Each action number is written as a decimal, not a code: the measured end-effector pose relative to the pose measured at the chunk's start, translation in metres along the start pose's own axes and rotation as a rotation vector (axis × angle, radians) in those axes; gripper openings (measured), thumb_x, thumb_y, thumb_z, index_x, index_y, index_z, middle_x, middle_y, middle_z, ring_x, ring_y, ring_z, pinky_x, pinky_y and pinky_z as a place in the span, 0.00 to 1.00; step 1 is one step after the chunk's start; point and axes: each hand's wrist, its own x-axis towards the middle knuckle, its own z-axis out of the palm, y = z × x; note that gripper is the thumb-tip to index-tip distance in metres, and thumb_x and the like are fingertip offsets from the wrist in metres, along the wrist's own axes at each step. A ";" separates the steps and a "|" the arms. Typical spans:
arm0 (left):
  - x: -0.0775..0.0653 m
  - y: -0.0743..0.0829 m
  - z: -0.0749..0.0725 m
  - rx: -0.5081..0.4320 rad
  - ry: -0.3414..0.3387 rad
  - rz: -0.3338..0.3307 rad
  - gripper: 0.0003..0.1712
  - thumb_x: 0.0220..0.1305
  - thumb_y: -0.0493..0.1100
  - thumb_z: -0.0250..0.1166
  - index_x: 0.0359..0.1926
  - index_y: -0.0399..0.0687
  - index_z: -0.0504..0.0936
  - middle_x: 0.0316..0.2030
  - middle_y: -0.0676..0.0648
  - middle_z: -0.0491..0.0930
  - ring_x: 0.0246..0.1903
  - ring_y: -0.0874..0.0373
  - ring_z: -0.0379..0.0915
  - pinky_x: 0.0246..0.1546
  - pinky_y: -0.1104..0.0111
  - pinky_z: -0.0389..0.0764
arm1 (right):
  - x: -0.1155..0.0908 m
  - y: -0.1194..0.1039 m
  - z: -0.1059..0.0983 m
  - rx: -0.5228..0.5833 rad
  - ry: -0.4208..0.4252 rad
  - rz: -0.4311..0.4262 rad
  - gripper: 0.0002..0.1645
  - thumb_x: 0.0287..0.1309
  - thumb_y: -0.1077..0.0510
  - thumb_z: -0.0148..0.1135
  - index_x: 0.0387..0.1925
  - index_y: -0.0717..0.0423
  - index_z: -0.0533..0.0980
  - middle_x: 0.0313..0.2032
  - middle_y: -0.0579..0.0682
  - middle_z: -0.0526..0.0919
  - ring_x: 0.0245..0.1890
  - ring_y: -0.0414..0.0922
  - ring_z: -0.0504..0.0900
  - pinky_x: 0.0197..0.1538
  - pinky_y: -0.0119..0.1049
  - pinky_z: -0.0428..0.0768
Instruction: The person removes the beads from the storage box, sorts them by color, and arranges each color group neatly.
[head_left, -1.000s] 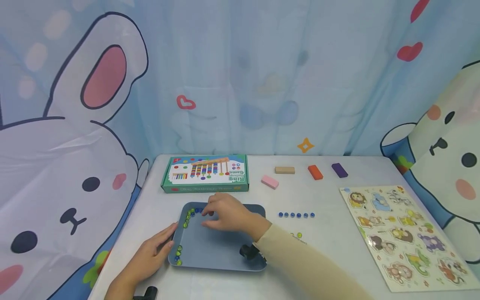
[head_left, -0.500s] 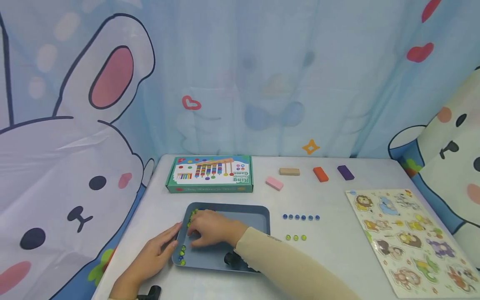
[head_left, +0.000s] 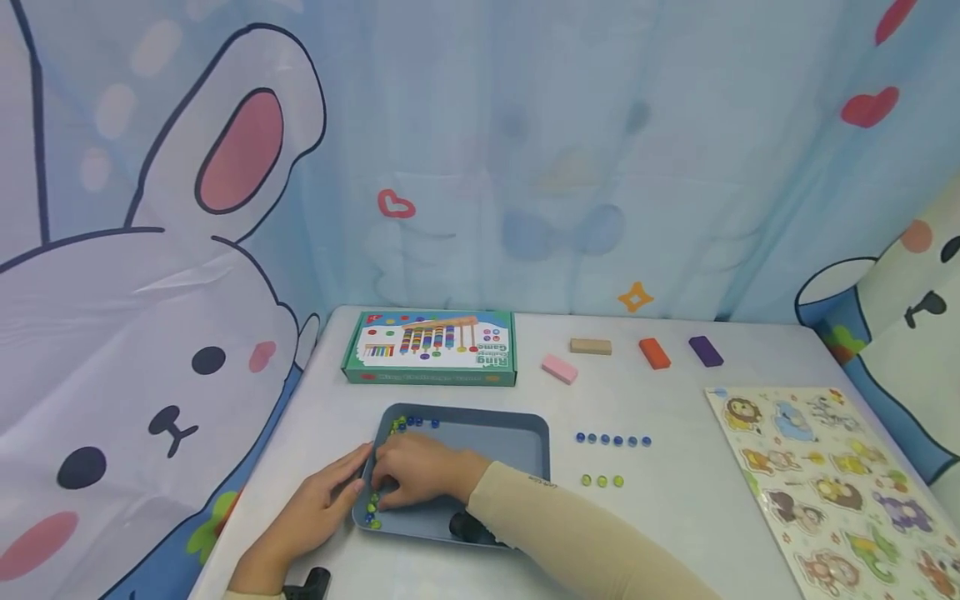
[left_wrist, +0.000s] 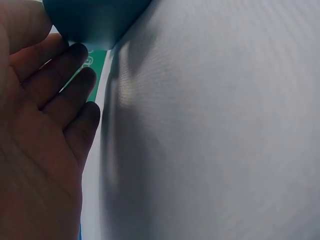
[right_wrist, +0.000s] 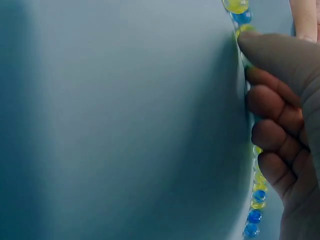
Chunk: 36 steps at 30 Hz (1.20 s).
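My right hand point(head_left: 417, 468) is resting inside the tray point(head_left: 487, 435) at its left side, fingers curling inward, thumb tip lying at a yellow-green marble point(right_wrist: 244, 30); I cannot tell whether I am pinching it. My left hand point(head_left: 324, 504) is bracing the tray's outer left edge, fingers relaxing, gripping nothing. Other marbles point(right_wrist: 254, 216) are lining the tray wall. My right sleeve point(head_left: 577, 533) is blocking the near right corner. Six blue marbles point(head_left: 605, 438) and three green marbles point(head_left: 602, 481) are lying right of the tray.
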 end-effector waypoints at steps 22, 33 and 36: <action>-0.001 0.003 0.002 0.009 0.019 0.051 0.30 0.80 0.48 0.59 0.77 0.45 0.69 0.75 0.44 0.71 0.74 0.47 0.69 0.74 0.72 0.68 | 0.002 -0.002 0.010 -0.009 0.014 -0.069 0.05 0.60 0.47 0.73 0.37 0.40 0.89 0.32 0.31 0.81 0.33 0.27 0.71 0.37 0.15 0.67; 0.002 0.006 -0.002 0.026 -0.008 -0.022 0.30 0.80 0.50 0.58 0.78 0.53 0.68 0.77 0.48 0.69 0.75 0.47 0.67 0.72 0.45 0.71 | -0.019 0.018 -0.017 0.024 0.184 0.023 0.07 0.60 0.47 0.73 0.38 0.40 0.90 0.32 0.33 0.84 0.34 0.29 0.74 0.41 0.18 0.71; 0.002 0.005 -0.001 0.025 -0.003 -0.018 0.30 0.80 0.49 0.59 0.78 0.52 0.68 0.76 0.48 0.69 0.75 0.46 0.67 0.72 0.44 0.71 | -0.028 0.021 -0.029 0.052 0.233 0.047 0.07 0.61 0.47 0.73 0.38 0.41 0.90 0.32 0.35 0.84 0.35 0.31 0.75 0.40 0.19 0.72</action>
